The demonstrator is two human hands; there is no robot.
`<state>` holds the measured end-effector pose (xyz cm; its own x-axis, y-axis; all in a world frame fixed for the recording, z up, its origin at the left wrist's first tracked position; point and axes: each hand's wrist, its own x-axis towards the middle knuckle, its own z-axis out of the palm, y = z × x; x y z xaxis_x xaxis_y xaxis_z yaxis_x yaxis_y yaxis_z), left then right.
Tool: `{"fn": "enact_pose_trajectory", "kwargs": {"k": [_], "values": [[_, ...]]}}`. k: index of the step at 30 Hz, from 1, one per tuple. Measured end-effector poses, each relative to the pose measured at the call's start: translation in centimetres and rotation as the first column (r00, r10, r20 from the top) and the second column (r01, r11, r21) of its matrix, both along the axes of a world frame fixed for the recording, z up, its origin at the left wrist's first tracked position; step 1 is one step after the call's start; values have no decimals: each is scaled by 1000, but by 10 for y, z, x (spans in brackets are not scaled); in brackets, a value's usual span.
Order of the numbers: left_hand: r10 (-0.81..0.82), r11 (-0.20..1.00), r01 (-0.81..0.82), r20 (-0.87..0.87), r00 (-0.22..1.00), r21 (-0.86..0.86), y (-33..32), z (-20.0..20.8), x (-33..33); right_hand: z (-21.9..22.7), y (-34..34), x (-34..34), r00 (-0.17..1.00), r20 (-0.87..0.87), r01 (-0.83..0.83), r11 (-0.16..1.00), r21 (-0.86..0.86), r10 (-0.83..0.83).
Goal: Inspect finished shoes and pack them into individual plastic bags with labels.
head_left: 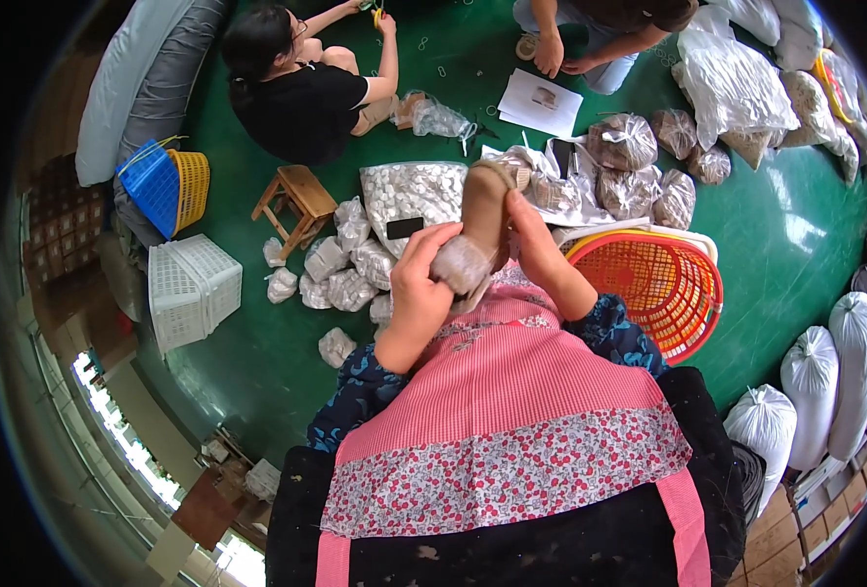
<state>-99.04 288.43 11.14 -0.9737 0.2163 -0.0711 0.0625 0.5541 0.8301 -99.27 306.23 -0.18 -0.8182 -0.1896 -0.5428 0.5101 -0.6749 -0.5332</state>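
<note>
A tan, elongated item (485, 210) with a pale, fuzzy-looking lump at its near end is held up in front of my pink checked apron; its exact kind is unclear. My left hand (420, 286) is closed round the pale end, thumb and fingers pressing on it. On the other side, my right hand (539, 241) grips the tan part along its edge, thumb upward. Just beyond lies a large clear bag of small white pieces (416, 191), with a dark phone-like rectangle (405, 228) on it. Small clear packets (351, 291) are heaped beside my left hand.
A red basket (648, 289) stands at my right. Bags of brown contents (626, 193) lie beyond it. To the left are a wooden stool (301, 196), a white crate (197, 290) and a blue-and-yellow basket (164, 188). Two people sit ahead, near a printed sheet (541, 103).
</note>
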Motion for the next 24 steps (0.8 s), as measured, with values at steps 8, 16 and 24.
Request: {"fn": "enact_pose_trajectory", "kwargs": {"k": [8,16,24], "values": [[145,970,-190,262,954,154,-29,-2,15,41,13,-4,922,-130,-363,931,36,364],[213,922,-295,311,926,249,-43,-13,24,32,13,1,915,-83,-401,912,-93,394],[180,831,-386,464,868,401,-57,-26,18,14,11,16,964,4,-259,947,-192,265]]}}
